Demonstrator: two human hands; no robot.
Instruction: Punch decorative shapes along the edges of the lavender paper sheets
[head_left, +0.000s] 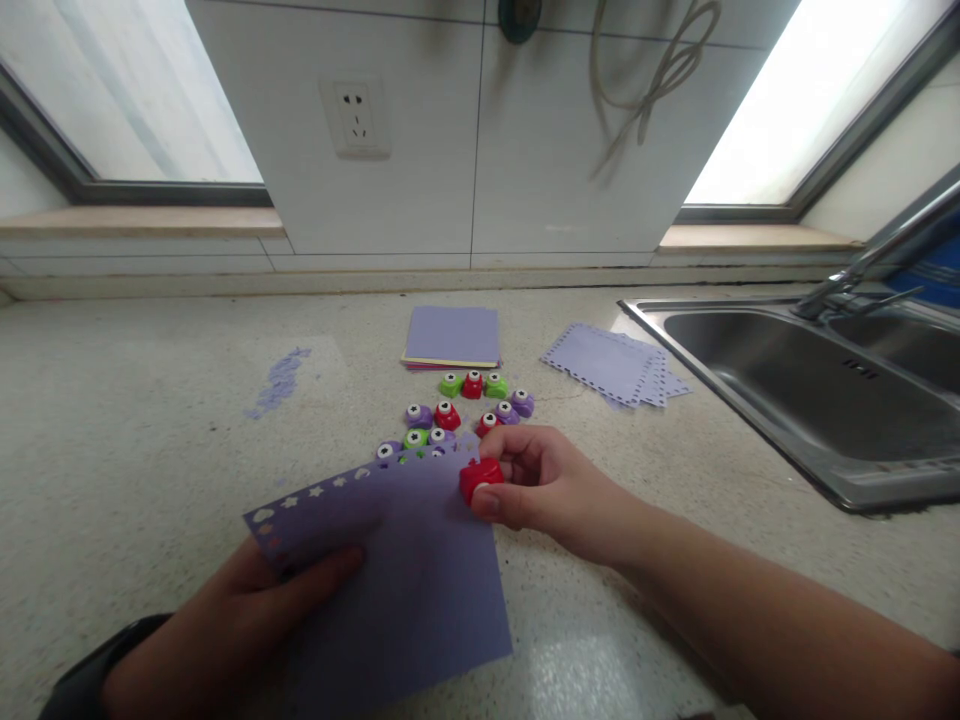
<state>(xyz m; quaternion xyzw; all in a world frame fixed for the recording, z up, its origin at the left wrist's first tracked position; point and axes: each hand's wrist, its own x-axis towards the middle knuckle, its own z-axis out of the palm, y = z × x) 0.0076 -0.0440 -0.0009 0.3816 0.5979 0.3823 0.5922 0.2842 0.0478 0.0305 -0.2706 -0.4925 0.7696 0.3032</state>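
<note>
My left hand (277, 600) pinches a sheet of purple paper (420, 580) by its left side, thumb on top and fingers underneath. Small shaped holes run along the sheet's upper edge and begin down its left edge. Between the thumb and fingers of my right hand (536, 475) is a red craft punch (480, 480), placed at the sheet's upper right corner. Beyond the paper stand several more small punches in purple, green (450, 384) and red (447, 415). The sheet partly hides the nearest ones.
A stack of coloured paper (454, 335) lies at the back. Right of it are purple sheets with punched edges (607, 362), close to a steel sink (750, 390) with a faucet (847, 280). Purple paper scraps (281, 382) lie at the left on the speckled counter (150, 450).
</note>
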